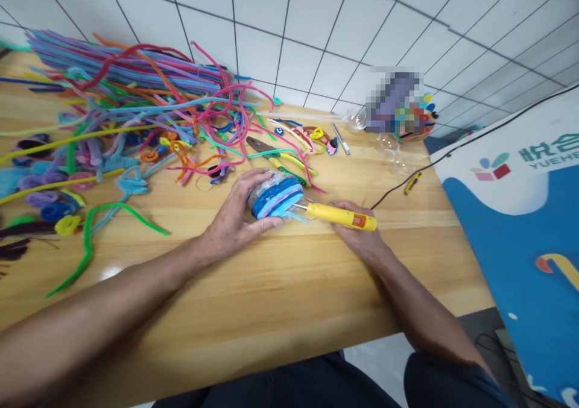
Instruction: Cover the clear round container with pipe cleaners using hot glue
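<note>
My left hand (pixel 237 215) is wrapped round a rounded form (pixel 277 196) banded with blue, light blue and lilac pipe cleaners; its upper left part looks greyish and uncovered. A loose light blue end (pixel 296 216) sticks out at its lower right. In my right hand (pixel 357 233) is a yellow hot glue gun (pixel 339 216) with an orange switch, its metal nozzle pointing left at the wrapped form. Whether the nozzle tip touches it I cannot tell. My right fingers are partly hidden behind the gun. Just beyond the form lie pliers (pixel 280 153) with green and yellow handles.
Pipe cleaners (pixel 136 88) in many colours pile up at the back left, with coiled pieces (pixel 56 209) nearer. A green pipe cleaner (pixel 88 239) lies in front. Rightward are a small yellow cutter (pixel 412 183), a black cord (pixel 393 190) and a printed board (pixel 520 215). A tiled wall (pixel 316 28) stands behind.
</note>
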Demonstrator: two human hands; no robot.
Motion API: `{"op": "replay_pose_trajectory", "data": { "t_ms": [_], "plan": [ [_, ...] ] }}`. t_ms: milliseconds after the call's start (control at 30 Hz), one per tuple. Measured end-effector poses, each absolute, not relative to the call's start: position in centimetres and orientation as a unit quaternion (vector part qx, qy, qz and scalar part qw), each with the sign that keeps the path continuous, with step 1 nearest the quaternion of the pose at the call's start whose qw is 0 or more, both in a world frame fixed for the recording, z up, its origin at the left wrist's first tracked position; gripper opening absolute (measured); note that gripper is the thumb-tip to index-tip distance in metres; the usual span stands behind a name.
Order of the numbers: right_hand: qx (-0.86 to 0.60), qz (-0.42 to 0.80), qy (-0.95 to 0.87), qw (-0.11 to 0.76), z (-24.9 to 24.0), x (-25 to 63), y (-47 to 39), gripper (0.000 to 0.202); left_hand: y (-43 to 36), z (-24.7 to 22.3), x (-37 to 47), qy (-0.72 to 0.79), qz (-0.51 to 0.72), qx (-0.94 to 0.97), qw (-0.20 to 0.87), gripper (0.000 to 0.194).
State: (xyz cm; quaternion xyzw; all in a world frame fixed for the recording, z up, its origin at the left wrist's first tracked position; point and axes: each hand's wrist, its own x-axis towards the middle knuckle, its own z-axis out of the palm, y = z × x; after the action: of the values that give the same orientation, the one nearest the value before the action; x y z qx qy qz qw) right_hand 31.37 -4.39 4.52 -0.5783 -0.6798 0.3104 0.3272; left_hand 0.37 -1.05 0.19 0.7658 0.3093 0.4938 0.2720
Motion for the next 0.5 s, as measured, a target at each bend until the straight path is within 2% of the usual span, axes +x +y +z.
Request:
{"op": "replay_pose_trajectory", "data": {
  "t_ms": [500],
  "plan": [
    [-0.561,0.323,-0.692,0.321,3.9,31.4,-4.2,0.009,-0.8,0.0,0.4,0.307,0.502,0.764,0.265,0.078]
  ]
}}
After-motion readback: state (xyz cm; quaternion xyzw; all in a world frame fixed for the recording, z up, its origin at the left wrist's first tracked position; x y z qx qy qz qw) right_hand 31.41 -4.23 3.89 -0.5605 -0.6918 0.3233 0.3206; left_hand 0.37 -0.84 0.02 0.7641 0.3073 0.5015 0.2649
